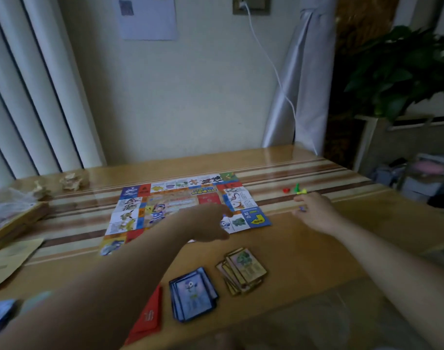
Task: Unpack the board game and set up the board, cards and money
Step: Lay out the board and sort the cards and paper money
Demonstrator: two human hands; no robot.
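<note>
The game board is shown unfolded flat on the striped wooden desk. The left hand is extended over the board's near right part, its fingers curled downward; whether anything is grasped cannot be told. The right hand is held over the desk right of the board, a small purple piece pinched in its fingers. Red, green and yellow pawns are seen just beyond it. Near the front edge, a red card stack, a blue card stack and a yellow-bordered card stack are laid side by side.
</note>
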